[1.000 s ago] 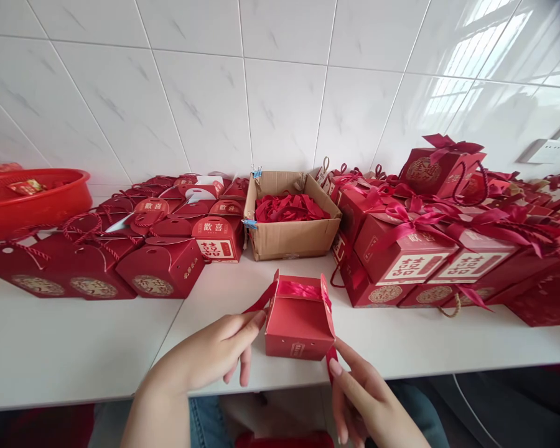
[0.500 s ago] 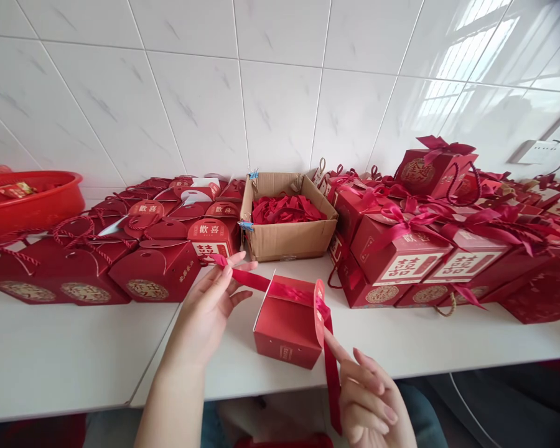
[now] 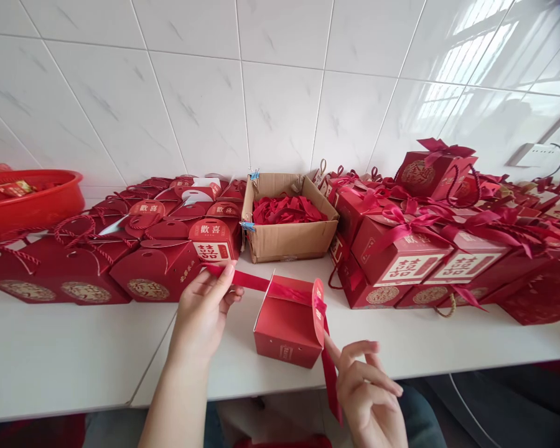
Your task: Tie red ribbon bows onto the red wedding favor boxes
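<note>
A small red gift box [image 3: 287, 326] lies on the white table in front of me, with a red ribbon [image 3: 249, 279] passing over its top. My left hand [image 3: 205, 305] pinches the ribbon's left end between thumb and fingers, holding it out to the left of the box. The ribbon's other end hangs down past the box's right side and over the table edge. My right hand [image 3: 371, 389] is beside that end, its index fingertip against the box's right side by the ribbon. Its other fingers are apart and loosely bent, holding nothing.
Behind the box stands a cardboard carton [image 3: 292, 242] of red ribbons. Rows of red boxes [image 3: 154, 274] with cord handles fill the left; ribbon-tied boxes [image 3: 404, 252] are stacked at the right. A red plastic basin [image 3: 51, 202] sits far left, against the tiled wall.
My left hand's fingers have closed in on the ribbon, and its end has dropped slightly. My right hand's fingers have spread and shifted a little while the index stays at the box.
</note>
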`<action>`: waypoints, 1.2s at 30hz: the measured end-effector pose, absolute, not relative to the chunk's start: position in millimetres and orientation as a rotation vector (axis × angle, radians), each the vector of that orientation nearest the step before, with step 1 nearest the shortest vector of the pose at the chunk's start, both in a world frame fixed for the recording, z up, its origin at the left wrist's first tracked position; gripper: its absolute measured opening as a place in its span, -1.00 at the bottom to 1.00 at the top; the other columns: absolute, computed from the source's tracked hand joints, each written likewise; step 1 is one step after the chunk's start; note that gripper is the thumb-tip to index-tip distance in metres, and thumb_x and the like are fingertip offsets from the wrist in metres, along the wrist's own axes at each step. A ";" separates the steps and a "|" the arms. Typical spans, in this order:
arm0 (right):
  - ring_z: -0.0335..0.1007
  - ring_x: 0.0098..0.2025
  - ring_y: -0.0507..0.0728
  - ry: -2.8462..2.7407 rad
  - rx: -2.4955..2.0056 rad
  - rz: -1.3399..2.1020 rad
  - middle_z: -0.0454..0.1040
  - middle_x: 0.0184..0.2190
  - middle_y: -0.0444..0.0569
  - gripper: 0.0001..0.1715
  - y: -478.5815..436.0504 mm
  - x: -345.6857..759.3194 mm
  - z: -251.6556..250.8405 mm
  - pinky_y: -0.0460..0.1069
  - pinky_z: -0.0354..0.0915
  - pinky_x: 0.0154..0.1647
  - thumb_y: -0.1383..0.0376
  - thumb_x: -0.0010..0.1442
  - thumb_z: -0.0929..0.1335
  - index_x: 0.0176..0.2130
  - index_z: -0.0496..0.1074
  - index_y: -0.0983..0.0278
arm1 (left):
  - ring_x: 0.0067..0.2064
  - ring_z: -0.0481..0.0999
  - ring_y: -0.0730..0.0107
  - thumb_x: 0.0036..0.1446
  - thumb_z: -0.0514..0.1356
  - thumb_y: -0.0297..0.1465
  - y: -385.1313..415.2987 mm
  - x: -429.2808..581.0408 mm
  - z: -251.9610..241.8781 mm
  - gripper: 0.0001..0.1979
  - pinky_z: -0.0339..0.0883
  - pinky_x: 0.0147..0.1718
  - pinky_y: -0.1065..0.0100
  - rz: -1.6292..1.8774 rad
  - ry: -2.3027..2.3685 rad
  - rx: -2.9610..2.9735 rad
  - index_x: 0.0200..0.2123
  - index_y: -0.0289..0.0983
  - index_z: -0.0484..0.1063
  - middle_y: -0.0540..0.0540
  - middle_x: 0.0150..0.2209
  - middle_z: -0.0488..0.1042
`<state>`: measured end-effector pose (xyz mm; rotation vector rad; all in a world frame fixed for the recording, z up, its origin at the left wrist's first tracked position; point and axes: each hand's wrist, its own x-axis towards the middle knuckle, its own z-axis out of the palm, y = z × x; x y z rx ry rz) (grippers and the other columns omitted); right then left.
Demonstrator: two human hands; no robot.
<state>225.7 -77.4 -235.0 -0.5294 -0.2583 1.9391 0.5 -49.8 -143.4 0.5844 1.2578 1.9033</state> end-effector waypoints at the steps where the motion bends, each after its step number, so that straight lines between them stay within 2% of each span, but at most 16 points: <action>1: -0.14 -0.78 -0.35 -0.307 -0.516 1.936 0.38 -0.54 -0.26 -0.34 -77.1 225.4 -236.8 -0.38 -0.54 -0.64 0.06 0.33 0.04 -0.07 0.54 0.31 | -0.54 0.38 0.62 -0.26 0.48 -0.30 -50.2 -0.5 -142.5 -0.64 0.34 -0.58 0.51 1.927 1.241 0.576 -0.32 -0.23 0.53 0.02 -0.29 0.48; 3: -0.17 -0.76 -0.36 -0.409 -0.505 1.945 0.40 -0.48 -0.23 -0.29 -77.3 224.5 -240.1 -0.38 -0.57 -0.62 0.03 0.33 0.00 -0.05 0.54 0.29 | -0.54 0.39 0.63 -0.28 0.49 -0.33 -51.3 -1.8 -139.9 -0.65 0.33 -0.58 0.53 1.992 1.203 0.561 -0.39 -0.24 0.48 0.07 -0.31 0.47; 7: -0.13 -0.72 -0.35 -0.566 -0.461 1.948 0.43 -0.35 -0.20 -0.18 -76.4 218.7 -246.9 -0.38 -0.54 -0.62 -0.07 0.28 -0.07 -0.02 0.51 0.22 | -0.54 0.41 0.60 -0.30 0.49 -0.36 -55.1 -3.8 -134.1 -0.64 0.35 -0.57 0.53 2.069 1.145 0.530 -0.53 -0.27 0.35 0.14 -0.53 0.38; 11: -0.16 -0.72 -0.32 -0.600 -0.333 1.977 0.42 -0.36 -0.19 -0.12 -72.1 208.6 -251.2 -0.38 -0.51 -0.65 -0.16 0.22 -0.06 -0.01 0.51 0.22 | -0.55 0.43 0.55 -0.28 0.47 -0.39 -59.2 -9.4 -130.7 -0.67 0.37 -0.56 0.52 2.106 1.116 0.511 -0.57 -0.26 0.34 0.14 -0.61 0.39; 14: -0.12 -0.74 -0.32 -0.450 -0.335 1.923 0.41 -0.46 -0.22 -0.24 -68.8 202.9 -249.8 -0.39 -0.49 -0.68 -0.10 0.25 0.04 -0.01 0.51 0.28 | -0.55 0.44 0.53 -0.22 0.46 -0.40 -61.9 -14.3 -129.0 -0.71 0.35 -0.56 0.51 2.124 1.102 0.496 -0.57 -0.26 0.35 0.11 -0.64 0.41; 18: 0.10 -0.74 -0.34 -0.077 -0.240 1.861 0.42 -0.54 -0.32 -0.46 -63.0 202.6 -238.7 -0.46 -0.32 -0.70 0.15 0.32 0.11 -0.04 0.50 0.35 | -0.52 0.44 0.54 -0.11 0.42 -0.38 -64.5 -17.8 -127.1 -0.74 0.32 -0.57 0.52 2.161 1.058 0.523 -0.55 -0.26 0.36 0.11 -0.59 0.46; 20: 0.22 -0.69 -0.34 0.068 -0.014 1.931 0.46 -0.53 -0.34 -0.54 -59.0 205.5 -230.7 -0.49 -0.18 -0.69 0.27 0.34 0.11 -0.06 0.49 0.38 | -0.51 0.43 0.54 -0.16 0.45 -0.30 -64.5 -18.8 -126.7 -0.70 0.31 -0.60 0.52 2.200 1.049 0.539 -0.54 -0.26 0.37 0.10 -0.55 0.48; 22: 0.32 -0.63 -0.33 0.131 0.267 2.056 0.49 -0.48 -0.34 -0.57 -55.4 209.3 -223.5 -0.50 -0.04 -0.67 0.36 0.36 0.09 -0.11 0.47 0.38 | -0.52 0.43 0.52 -0.31 0.50 -0.22 -63.7 -19.5 -126.6 -0.61 0.32 -0.63 0.51 2.238 1.049 0.528 -0.55 -0.26 0.38 0.09 -0.54 0.49; 25: 0.37 -0.57 -0.29 0.170 0.490 2.235 0.50 -0.47 -0.29 -0.62 -53.0 213.9 -217.7 -0.46 0.14 -0.64 0.33 0.38 0.12 -0.27 0.44 0.37 | -0.53 0.44 0.49 -0.48 0.53 -0.19 -62.6 -19.5 -125.8 -0.55 0.35 -0.65 0.49 2.249 1.057 0.499 -0.57 -0.26 0.40 0.07 -0.53 0.51; 28: 0.35 -0.56 -0.25 0.228 0.434 2.313 0.44 -0.55 -0.26 -0.67 -53.7 216.1 -217.6 -0.41 0.22 -0.60 0.29 0.37 0.20 -0.37 0.40 0.35 | -0.52 0.46 0.46 -0.50 0.54 -0.18 -63.2 -18.8 -124.4 -0.54 0.37 -0.65 0.49 2.245 1.071 0.488 -0.56 -0.26 0.43 0.06 -0.51 0.53; 31: 0.35 -0.58 -0.22 0.245 0.374 2.310 0.37 -0.62 -0.28 -0.63 -53.7 216.4 -218.6 -0.39 0.25 -0.60 0.28 0.38 0.18 -0.42 0.37 0.33 | -0.50 0.47 0.44 -0.51 0.54 -0.18 -64.4 -19.0 -123.8 -0.55 0.37 -0.66 0.49 2.246 1.076 0.493 -0.55 -0.25 0.45 0.04 -0.48 0.56; 36: 0.35 -0.61 -0.26 0.248 0.297 2.260 0.42 -0.55 -0.30 -0.69 -52.7 216.4 -217.2 -0.41 0.20 -0.66 0.27 0.39 0.16 -0.30 0.36 0.35 | -0.50 0.47 0.43 -0.51 0.54 -0.19 -64.5 -20.1 -124.7 -0.55 0.38 -0.66 0.48 2.251 1.079 0.475 -0.57 -0.24 0.43 0.05 -0.49 0.56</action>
